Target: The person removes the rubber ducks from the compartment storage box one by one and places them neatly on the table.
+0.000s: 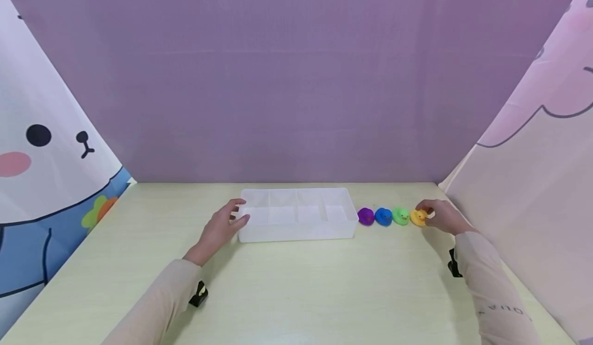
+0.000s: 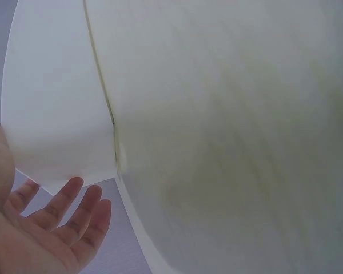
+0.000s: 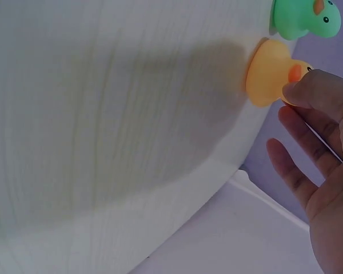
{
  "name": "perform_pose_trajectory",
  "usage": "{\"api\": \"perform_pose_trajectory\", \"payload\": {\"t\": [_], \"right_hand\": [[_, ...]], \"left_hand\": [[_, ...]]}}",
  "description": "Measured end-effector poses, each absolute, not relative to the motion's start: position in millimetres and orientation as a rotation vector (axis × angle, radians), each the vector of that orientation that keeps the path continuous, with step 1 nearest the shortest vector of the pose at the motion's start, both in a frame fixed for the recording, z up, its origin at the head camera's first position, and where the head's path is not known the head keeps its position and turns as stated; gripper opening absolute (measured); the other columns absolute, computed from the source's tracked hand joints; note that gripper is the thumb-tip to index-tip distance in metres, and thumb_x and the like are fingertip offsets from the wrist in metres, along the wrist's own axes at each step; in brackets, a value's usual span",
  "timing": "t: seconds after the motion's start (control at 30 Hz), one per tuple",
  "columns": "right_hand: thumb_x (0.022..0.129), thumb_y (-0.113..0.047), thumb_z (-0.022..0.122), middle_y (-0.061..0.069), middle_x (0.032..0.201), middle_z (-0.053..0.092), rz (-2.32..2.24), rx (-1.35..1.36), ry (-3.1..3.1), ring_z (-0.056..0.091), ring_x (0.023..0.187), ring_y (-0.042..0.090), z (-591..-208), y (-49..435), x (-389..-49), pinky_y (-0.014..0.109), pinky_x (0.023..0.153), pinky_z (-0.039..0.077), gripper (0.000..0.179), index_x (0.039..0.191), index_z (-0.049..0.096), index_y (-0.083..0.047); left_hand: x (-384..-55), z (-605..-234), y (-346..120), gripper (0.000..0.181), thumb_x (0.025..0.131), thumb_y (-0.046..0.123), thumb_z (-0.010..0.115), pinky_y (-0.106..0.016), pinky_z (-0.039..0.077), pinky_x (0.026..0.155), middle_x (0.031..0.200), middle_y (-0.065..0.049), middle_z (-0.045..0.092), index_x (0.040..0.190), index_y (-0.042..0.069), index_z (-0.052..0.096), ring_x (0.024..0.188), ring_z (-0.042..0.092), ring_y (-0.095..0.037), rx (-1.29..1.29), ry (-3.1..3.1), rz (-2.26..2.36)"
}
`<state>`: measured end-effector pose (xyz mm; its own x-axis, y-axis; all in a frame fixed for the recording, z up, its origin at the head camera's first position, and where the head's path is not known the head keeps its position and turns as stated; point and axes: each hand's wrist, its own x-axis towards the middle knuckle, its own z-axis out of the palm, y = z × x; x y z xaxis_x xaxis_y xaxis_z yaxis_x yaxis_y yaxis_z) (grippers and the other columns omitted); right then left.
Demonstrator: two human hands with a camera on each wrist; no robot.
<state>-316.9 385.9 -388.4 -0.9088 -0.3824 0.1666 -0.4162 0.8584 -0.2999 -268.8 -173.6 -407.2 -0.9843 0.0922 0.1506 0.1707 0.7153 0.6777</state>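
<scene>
In the head view, a white translucent box (image 1: 298, 231) with a row of several compartments stands at mid-table. My left hand (image 1: 221, 233) is at its left end, thumb and fingers spread loosely at the wall; in the left wrist view the fingers (image 2: 66, 197) lie close to the box's end (image 2: 57, 103). My right hand (image 1: 443, 217) pinches a yellow rubber duck (image 1: 418, 218) by its head between thumb and forefinger. The yellow duck (image 3: 267, 74) sits on the tabletop in the right wrist view, the other fingers extended beside it.
Between the box and the yellow duck, a purple duck (image 1: 366, 216), a blue duck (image 1: 383, 217) and a green duck (image 1: 400, 216) stand in a row. The pale wooden table (image 1: 296, 293) meets a purple cloth backdrop (image 1: 287, 87). Printed cloths flank both sides.
</scene>
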Motion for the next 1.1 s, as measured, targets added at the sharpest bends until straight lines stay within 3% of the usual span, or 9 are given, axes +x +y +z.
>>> {"api": "perform_pose_trajectory", "payload": {"t": [0.27,0.53,1.1], "right_hand": [[0.066,0.012,0.064,0.020,0.095,0.064,0.512,0.641,-2.912,0.058,0.079,0.028,-389.7,386.2,-315.7,0.033,0.068,0.048,0.030,0.095,0.063,0.004],[0.066,0.012,0.065,0.019,0.096,0.065,0.541,0.624,-2.920,0.058,0.081,0.030,-394.6,387.3,-321.2,0.047,0.073,0.049,0.032,0.097,0.063,0.004],[0.067,0.011,0.066,0.021,0.098,0.064,0.556,0.598,-2.924,0.058,0.083,0.031,-396.7,389.3,-320.8,0.046,0.073,0.049,0.033,0.099,0.063,0.005]], "left_hand": [[-269.2,-408.6,-173.2,0.047,0.090,0.032,0.055,-0.049,0.046,0.082,0.125,-0.018,0.053,0.132,0.015,0.042,0.107,0.055,-0.033,-0.209,-2.813,-1.125],[-268.1,-408.5,-173.5,0.046,0.090,0.032,0.055,-0.049,0.046,0.082,0.125,-0.018,0.053,0.132,0.015,0.042,0.107,0.055,-0.033,-0.207,-2.813,-1.124],[-270.1,-407.2,-173.8,0.047,0.090,0.032,0.055,-0.049,0.046,0.083,0.125,-0.019,0.053,0.132,0.014,0.042,0.108,0.054,-0.034,-0.242,-2.825,-1.122]]}}
